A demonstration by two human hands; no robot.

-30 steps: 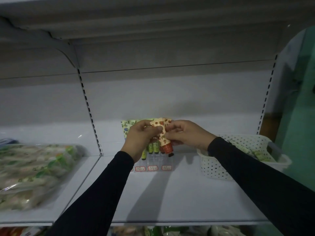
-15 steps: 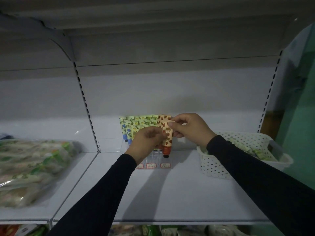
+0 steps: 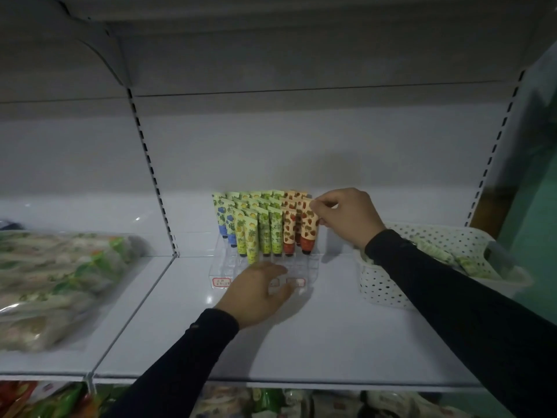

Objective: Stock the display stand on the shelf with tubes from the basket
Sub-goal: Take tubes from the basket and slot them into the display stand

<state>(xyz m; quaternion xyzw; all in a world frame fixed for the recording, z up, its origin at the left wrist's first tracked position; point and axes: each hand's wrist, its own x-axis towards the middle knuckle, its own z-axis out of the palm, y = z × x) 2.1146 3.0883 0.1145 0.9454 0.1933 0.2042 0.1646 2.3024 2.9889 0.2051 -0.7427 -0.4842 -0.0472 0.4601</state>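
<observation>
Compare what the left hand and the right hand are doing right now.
The right hand is raised at the back of the clear display stand, pinching the top of an orange strawberry-print tube; the left hand sits low at the stand's front edge. The right grip is closed on the tube; the left is spread open and holds nothing. Both wear dark sleeves and work at the same stand.

Right hand (image 3: pixel 346 217) pinches an orange tube (image 3: pixel 308 227) standing in the display stand (image 3: pixel 312 267); left hand (image 3: pixel 259 292) rests at its front.

Your white shelf (image 3: pixel 301 342) carries a clear stand (image 3: pixel 229 267) at the back, a dotted basket (image 3: pixel 382 288) just right, bagged goods (image 3: pixel 45 282) far left.
</observation>
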